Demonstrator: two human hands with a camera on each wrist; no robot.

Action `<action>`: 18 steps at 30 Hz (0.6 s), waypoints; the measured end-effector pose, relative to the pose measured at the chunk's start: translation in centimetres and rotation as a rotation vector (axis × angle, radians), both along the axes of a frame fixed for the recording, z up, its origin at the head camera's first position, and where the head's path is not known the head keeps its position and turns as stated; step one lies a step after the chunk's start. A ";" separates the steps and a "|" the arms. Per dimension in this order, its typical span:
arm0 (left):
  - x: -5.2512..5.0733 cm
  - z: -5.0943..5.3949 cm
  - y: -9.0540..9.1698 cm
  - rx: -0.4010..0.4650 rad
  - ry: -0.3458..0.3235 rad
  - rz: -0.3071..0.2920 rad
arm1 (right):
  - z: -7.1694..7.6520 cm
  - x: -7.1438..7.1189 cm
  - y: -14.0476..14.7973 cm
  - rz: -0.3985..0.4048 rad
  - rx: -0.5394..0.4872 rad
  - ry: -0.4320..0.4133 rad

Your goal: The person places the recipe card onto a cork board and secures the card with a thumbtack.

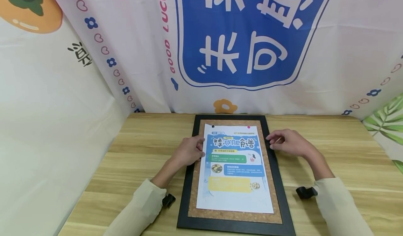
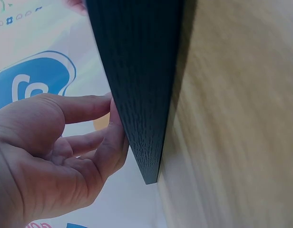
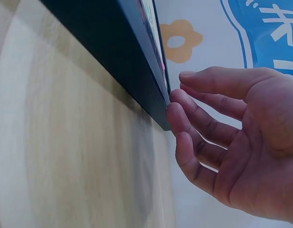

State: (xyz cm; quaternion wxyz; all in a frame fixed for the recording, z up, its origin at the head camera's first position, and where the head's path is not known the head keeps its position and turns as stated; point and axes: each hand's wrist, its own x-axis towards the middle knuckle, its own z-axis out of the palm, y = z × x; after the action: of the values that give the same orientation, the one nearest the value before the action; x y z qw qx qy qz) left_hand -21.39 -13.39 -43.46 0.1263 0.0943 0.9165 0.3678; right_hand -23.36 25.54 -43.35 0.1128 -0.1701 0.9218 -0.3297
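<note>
A printed paper sheet [image 1: 233, 201] with blue, green and yellow blocks lies on a cork board [image 1: 233, 215] with a black frame [image 1: 183, 208]. A black pushpin [image 1: 213, 126] and a pink pushpin [image 1: 248, 127] sit near its top corners. My left hand [image 1: 189, 150] reaches over the frame's left side, its fingertips at the sheet's left edge, thumb and forefinger apart. In the left wrist view, the frame's side hides some of its fingertips. Beside the frame's right side, my right hand [image 1: 291, 142] has loosely bent fingers and holds nothing visible.
The board lies on a wood-grain table [image 1: 135, 166]. A printed cloth [image 1: 141, 54] with a blue sign and flowers hangs along the table's back edge. Black wrist devices [image 1: 306, 193] show at both sleeves.
</note>
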 end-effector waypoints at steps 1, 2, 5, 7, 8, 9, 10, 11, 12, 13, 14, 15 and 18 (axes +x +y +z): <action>0.0 0.0 0.0 0.001 -0.001 0.001 | 0.0 0.1 0.2 0.000 0.000 0.005; 0.0 0.0 0.0 0.001 -0.001 0.002 | 0.1 0.3 0.3 -0.003 0.000 0.007; 0.0 0.0 -0.1 0.000 -0.004 0.006 | 0.1 0.7 1.1 -0.016 0.000 0.006; 0.0 0.1 -0.1 -0.004 -0.005 0.008 | 0.0 0.9 1.6 -0.029 0.007 0.006; 0.0 0.1 -0.1 -0.004 -0.007 0.010 | 0.0 1.0 1.9 -0.038 0.013 0.005; 0.0 0.1 -0.1 -0.004 -0.008 0.010 | -0.1 1.2 2.3 -0.045 0.019 0.005; 0.0 0.1 -0.1 -0.005 -0.009 0.011 | -0.2 1.3 2.5 -0.052 0.025 0.008; 0.1 0.1 -0.1 -0.006 -0.009 0.012 | -0.2 1.5 2.8 -0.057 0.033 0.011; 0.1 0.1 0.0 -0.008 -0.007 0.010 | -0.3 1.7 3.1 -0.057 0.038 0.014; 0.1 0.1 0.0 -0.007 -0.007 0.010 | -0.3 1.9 3.4 -0.062 0.043 0.015; 0.1 0.1 0.0 -0.007 -0.007 0.012 | -0.4 2.0 3.7 -0.063 0.048 0.014; 0.1 0.1 0.0 -0.007 -0.005 0.011 | -0.4 2.2 4.0 -0.063 0.051 0.014; 0.1 0.1 0.0 -0.007 -0.006 0.011 | -0.6 2.8 4.8 -0.069 0.059 0.009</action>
State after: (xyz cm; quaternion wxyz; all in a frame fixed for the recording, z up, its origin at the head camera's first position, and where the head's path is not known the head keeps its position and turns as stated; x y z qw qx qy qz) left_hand -21.26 -13.35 -43.34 0.1273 0.0876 0.9179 0.3655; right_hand -20.52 30.35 -43.94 0.1023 -0.1363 0.9369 -0.3051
